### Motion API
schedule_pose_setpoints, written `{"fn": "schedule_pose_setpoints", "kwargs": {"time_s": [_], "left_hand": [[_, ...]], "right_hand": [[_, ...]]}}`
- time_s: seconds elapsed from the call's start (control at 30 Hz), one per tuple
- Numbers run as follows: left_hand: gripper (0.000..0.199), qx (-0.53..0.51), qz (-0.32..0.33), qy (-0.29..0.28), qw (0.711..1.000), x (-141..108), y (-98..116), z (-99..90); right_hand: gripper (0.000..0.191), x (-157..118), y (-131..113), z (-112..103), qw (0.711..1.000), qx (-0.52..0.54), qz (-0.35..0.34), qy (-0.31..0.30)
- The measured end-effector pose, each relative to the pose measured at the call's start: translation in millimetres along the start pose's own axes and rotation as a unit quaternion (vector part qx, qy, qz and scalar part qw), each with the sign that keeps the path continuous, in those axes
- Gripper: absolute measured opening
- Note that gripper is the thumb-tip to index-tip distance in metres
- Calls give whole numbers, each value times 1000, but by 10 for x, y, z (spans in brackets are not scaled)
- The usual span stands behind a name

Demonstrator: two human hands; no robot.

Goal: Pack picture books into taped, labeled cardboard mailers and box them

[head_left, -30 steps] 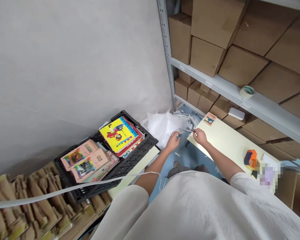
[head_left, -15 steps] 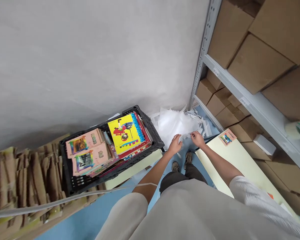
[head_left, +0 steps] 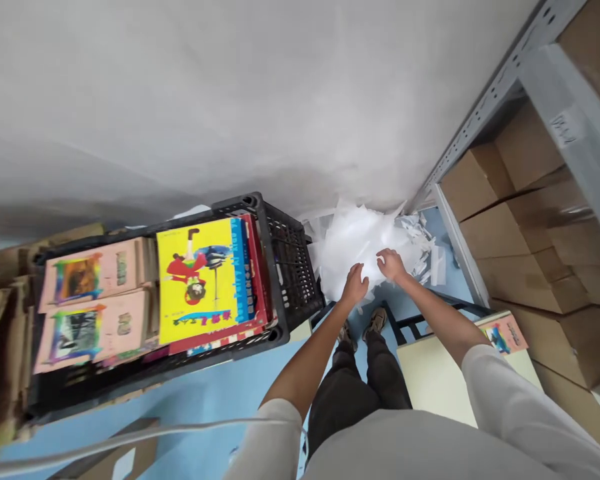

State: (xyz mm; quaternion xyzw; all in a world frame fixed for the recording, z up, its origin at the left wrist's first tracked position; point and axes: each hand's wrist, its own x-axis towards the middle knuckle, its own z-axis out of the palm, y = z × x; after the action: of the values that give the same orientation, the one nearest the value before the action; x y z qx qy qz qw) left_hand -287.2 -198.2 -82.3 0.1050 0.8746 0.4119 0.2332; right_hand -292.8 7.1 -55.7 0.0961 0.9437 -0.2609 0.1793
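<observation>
Above a heap of white sheets and scraps (head_left: 357,240) on the floor, my left hand (head_left: 355,285) is held with its fingers apart and nothing visible in it. Close by on its right, my right hand (head_left: 391,263) has its fingers spread and slightly curled, also without anything visible between them. The two hands are apart. Left of them stands a black plastic crate (head_left: 293,267) of books. A yellow book (head_left: 197,280) lies on top of a red one there, beside two stacks of pink booklets (head_left: 123,320).
Grey metal shelving (head_left: 563,120) with cardboard boxes (head_left: 513,233) rises on the right. A cream table (head_left: 435,380) bears a pink booklet (head_left: 505,331). Folded cardboard (head_left: 3,347) is at far left. A pale cable (head_left: 180,430) crosses the lower left.
The view has moved closer to the crate and paper heap. Both hands are now over the heap, their fingers opened wider.
</observation>
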Motion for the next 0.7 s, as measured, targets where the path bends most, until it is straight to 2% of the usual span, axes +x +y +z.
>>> {"fn": "schedule_pose_setpoints", "kwargs": {"time_s": [0.17, 0.37, 0.53, 0.7], "left_hand": [[57, -16, -44, 29, 998, 277, -307, 176], [58, -25, -67, 25, 997, 339, -503, 298], [58, -39, -58, 31, 997, 283, -597, 326], [56, -22, -76, 20, 997, 249, -608, 309]], "right_hand": [[44, 496, -13, 245, 996, -53, -54, -40], [45, 923, 40, 642, 994, -65, -75, -56], [48, 1009, 128, 892, 994, -32, -92, -52], [43, 956, 173, 919, 992, -25, -116, -35]]}}
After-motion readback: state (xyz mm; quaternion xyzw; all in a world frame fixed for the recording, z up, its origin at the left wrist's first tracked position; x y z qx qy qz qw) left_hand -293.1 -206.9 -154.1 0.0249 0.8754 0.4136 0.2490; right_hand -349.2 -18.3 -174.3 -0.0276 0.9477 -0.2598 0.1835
